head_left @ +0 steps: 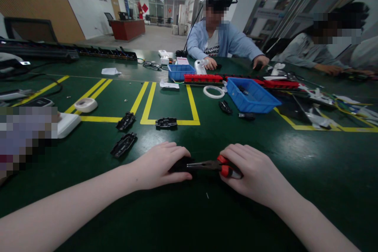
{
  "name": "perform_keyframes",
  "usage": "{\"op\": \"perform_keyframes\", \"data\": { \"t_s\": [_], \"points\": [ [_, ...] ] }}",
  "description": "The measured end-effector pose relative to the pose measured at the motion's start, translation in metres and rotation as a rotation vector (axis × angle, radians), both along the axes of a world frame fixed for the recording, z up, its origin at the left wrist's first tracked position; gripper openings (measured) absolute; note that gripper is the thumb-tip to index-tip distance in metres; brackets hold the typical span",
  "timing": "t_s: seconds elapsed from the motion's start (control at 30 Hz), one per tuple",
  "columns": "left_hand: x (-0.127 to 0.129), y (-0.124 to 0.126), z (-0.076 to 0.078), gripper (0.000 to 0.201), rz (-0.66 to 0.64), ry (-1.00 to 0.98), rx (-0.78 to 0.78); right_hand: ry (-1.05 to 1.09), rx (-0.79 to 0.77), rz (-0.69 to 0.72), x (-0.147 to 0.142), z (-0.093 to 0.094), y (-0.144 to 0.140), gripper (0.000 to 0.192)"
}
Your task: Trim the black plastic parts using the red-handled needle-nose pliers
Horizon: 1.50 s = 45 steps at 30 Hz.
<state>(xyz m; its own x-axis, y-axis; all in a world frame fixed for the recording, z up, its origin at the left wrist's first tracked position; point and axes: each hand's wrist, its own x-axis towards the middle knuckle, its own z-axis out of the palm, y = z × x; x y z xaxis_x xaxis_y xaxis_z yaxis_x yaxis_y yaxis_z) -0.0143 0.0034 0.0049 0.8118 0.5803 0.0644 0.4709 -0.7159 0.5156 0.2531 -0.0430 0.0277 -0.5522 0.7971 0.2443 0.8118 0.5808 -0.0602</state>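
1. The right hand [254, 173] is closed around the red handles of the pliers [211, 165], knuckles up, resting on the green table [310, 173].
2. The pliers lie level between the two hands, their nose pointing left into a black part [180, 164].
3. The left hand [161, 165] is curled over that part, fingers together, pressing it to the table.
4. Further out on the left lie three more black pieces [124, 144], near yellow floor-style lines [165, 122].
5. Beyond, a blue bin [251, 95] sits right of centre, with a white ring [214, 91] just beside it.
6. Across the table a person in a blue shirt [221, 41] sits with both hands on the tabletop.
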Motion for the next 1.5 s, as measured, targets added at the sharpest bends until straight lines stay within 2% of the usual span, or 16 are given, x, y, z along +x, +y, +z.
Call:
{"op": "perform_keyframes", "data": {
  "t_s": [0.93,1.23,1.5],
  "points": [
    [0.0000,-0.0018,0.0008,0.033,-0.003,0.008,0.017,0.012,-0.032,0.014,-0.0014,-0.0012,0.0005,0.013],
    [-0.0005,-0.0001,-0.0012,0.035,-0.018,-0.002,0.031,-0.005,-0.044,0.020,-0.0036,-0.0036,-0.0002,0.018],
    [0.0003,-0.0005,-0.0010,0.035,-0.021,0.014,0.047,-0.112,0.003,-0.028,-0.0067,-0.0090,0.0000,0.029]
  ]
}}
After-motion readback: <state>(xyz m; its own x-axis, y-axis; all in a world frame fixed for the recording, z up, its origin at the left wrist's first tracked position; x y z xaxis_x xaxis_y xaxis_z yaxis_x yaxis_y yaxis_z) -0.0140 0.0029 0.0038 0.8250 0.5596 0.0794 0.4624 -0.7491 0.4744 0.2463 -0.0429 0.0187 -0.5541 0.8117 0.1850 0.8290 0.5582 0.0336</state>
